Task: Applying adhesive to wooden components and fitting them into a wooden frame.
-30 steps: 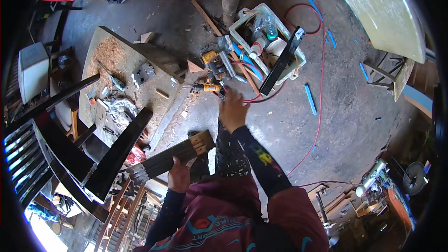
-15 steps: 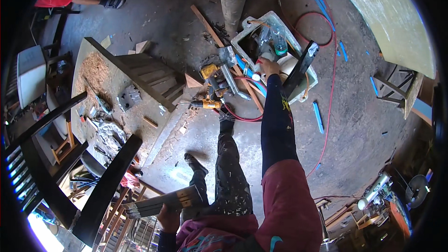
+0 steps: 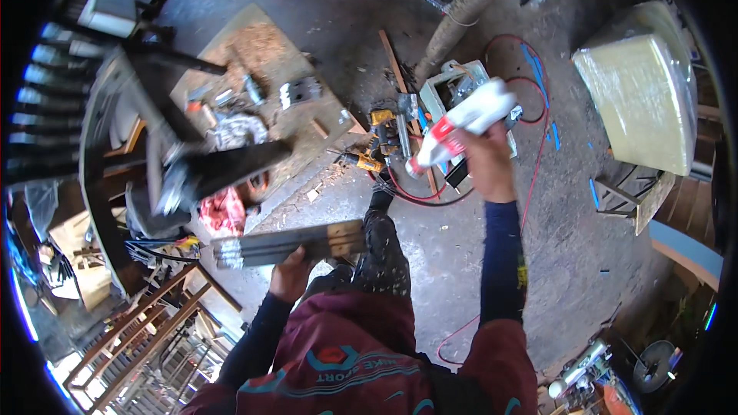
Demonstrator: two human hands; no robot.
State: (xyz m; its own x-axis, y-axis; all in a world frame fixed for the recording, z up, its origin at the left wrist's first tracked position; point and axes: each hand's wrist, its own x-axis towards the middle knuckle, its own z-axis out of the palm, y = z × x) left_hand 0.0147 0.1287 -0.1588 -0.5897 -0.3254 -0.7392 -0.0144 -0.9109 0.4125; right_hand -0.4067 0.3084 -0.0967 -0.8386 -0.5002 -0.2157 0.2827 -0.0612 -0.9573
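Note:
In my left hand point(image 3: 290, 273) is a short stack of dark wooden slats point(image 3: 265, 246), held level in front of my body; their left ends look whitish and the right part shows paler wood. My right hand point(image 3: 490, 161) is raised with its fingers closed around a white plastic squeeze bottle point(image 3: 465, 119) with a red label. The bottle is tilted, its red end pointing down and left, and motion blurs it. Behind it stands a pale tub point(image 3: 440, 100) of odds and ends, partly hidden by the bottle and hand.
Yellow power tools point(image 3: 360, 160) lie on the floor beside the tub, with a red hose point(image 3: 536, 184) curling past. A worktable point(image 3: 304, 134) with sawdust and tools stands left, behind a dark chair frame point(image 3: 100, 131). A round post point(image 3: 461, 23) rises ahead; a wrapped pale panel point(image 3: 634, 104) stands right.
My right hand has come up out of the tub with the white bottle and drawn nearer. The slats in my left hand have moved forward and up. The whole view has turned.

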